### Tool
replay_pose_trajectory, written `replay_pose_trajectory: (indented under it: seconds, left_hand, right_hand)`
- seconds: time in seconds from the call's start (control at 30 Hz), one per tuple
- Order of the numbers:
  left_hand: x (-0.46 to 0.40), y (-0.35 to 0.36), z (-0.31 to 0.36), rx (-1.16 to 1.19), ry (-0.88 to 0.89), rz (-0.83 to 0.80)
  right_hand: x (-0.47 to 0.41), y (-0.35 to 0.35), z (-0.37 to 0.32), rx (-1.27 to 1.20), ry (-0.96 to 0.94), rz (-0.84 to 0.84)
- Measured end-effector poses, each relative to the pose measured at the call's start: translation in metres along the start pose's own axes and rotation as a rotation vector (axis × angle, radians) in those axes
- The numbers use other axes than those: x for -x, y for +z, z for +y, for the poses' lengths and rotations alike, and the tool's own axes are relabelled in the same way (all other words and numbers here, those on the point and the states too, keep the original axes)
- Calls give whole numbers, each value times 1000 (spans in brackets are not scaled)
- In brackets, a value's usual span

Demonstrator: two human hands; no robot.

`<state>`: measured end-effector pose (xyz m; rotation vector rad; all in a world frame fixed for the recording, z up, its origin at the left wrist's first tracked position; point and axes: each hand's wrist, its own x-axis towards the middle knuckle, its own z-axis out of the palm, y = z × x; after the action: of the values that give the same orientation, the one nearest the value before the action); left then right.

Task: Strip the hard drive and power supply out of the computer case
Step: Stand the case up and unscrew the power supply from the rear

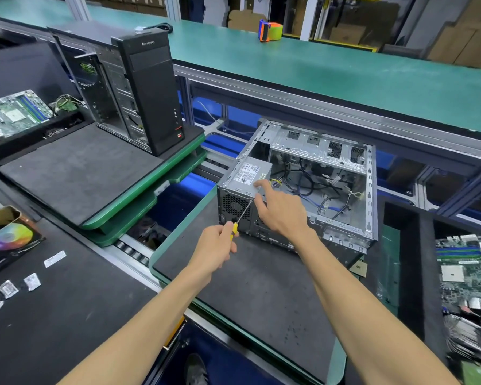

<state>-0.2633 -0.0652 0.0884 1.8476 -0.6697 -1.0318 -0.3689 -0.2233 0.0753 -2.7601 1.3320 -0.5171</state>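
Both forearms reach out over the grey mat (250, 287); left hand (215, 247) is clenched round a yellow-handled screwdriver (240, 218), its tip against the rear panel of the open computer case (342, 215). Just beyond that tip sits the power supply (247, 173), with the right hand (282, 209) spread loosely on its near edge, grasping nothing

Black tower case (150, 90), 10 o'clock: "lenovo" in pale letters at front panel top (only wording that reads clearly). Power supply (249, 173) in open computer case (342, 173), near centre: white label (247, 171) with print, too small to read. White packets (9, 289), 8 o'clock: markings illegible.
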Motion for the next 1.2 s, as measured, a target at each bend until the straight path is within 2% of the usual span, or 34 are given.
replay_pose_trajectory:
  seconds: [0.13, 0.2, 0.3, 0.57, 0.83, 1.0, 1.2]
  left_hand:
    - [2, 2, -4, -87, 79, 77]
    - [1, 3, -8, -57, 101, 96]
    - [2, 3, -9, 43, 77, 72]
    - [1, 6, -6, 94, -30, 29]
    - [-3, 4, -10, 84, 29, 103]
    - [-4, 5, -8, 114, -52, 30]
    - [-8, -1, -10, 36, 50, 130]
  right_hand:
    - [-1, 0, 0, 7, 3, 10]
    - [0, 0, 0, 8, 1, 10]
    - [0, -1, 1, 5, -2, 12]
    - [0, -1, 0, 0, -10, 16]
    - [1, -2, -1, 2, -17, 21]
    - [0, -2, -1, 0, -21, 15]
    - [-1, 0, -1, 7, -25, 11]
